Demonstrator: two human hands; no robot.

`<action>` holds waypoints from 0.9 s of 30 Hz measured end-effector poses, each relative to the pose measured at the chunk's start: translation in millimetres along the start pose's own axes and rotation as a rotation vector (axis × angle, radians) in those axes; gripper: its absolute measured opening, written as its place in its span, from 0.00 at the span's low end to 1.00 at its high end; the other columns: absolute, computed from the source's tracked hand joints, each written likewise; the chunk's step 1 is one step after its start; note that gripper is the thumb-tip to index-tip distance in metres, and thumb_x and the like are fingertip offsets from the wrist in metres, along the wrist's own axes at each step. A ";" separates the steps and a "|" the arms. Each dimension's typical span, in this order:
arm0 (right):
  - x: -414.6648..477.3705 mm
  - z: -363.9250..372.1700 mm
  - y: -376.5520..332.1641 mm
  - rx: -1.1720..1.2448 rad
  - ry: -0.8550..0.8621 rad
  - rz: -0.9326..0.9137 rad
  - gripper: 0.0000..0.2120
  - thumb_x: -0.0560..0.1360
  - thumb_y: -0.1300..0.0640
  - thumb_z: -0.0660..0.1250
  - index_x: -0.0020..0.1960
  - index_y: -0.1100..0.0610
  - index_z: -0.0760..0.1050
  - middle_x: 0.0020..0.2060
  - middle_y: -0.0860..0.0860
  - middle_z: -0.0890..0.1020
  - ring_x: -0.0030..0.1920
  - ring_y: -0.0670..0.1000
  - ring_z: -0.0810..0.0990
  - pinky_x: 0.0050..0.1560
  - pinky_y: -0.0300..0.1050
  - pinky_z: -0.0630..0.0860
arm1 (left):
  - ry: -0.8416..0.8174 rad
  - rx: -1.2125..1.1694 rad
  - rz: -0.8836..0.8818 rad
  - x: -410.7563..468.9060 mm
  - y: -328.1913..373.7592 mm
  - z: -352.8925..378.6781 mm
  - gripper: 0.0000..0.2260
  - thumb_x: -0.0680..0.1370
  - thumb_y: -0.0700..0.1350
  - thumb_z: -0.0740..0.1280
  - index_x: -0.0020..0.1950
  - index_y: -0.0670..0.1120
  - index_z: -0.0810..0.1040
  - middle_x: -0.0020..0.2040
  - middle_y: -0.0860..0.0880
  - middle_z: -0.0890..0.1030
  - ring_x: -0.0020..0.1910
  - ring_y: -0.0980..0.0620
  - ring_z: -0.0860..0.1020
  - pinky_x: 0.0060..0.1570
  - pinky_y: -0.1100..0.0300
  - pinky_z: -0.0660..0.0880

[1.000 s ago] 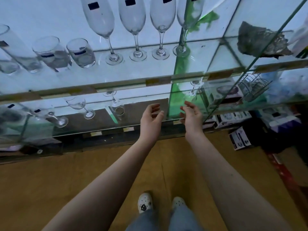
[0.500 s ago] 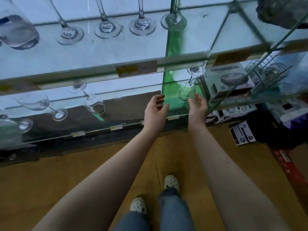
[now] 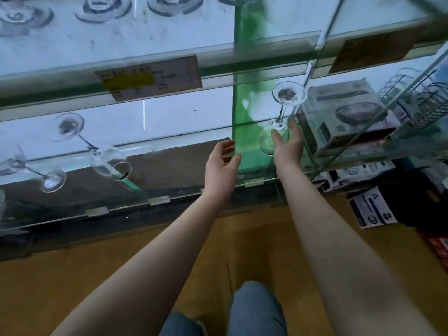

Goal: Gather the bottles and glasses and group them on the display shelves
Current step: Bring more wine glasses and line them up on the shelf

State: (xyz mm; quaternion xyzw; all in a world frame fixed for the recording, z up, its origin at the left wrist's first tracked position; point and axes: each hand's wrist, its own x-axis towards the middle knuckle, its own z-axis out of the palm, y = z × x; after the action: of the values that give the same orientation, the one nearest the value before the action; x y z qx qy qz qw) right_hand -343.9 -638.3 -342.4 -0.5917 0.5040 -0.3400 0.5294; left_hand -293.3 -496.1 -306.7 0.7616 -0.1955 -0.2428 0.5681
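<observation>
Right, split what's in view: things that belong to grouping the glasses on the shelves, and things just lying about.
Job: wine glass at the right hand; left hand, free; tilted wine glass to the left; far-left wine glass; glass feet on the upper shelf.
Lying about: boxed bowl; wire rack; boxes on the floor; price label.

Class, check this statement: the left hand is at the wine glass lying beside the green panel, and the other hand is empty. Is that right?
No. The head view shows the right hand at the wine glass lying beside the green panel; the other hand, the left hand, is empty.
</observation>
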 end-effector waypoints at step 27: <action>-104.3 26.5 -28.9 -0.009 -0.131 -0.004 0.13 0.82 0.58 0.54 0.41 0.48 0.69 0.43 0.48 0.79 0.46 0.45 0.77 0.46 0.33 0.69 | 0.208 0.001 -0.066 -50.8 -27.5 -78.0 0.11 0.78 0.45 0.64 0.61 0.48 0.72 0.58 0.50 0.75 0.53 0.59 0.74 0.47 0.70 0.71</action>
State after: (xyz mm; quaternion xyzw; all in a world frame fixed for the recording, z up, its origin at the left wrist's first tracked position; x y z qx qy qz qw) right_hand -339.5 -533.0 -306.3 -0.6162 0.4686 -0.2991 0.5580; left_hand -287.5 -399.2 -307.2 0.7890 -0.1104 -0.1809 0.5767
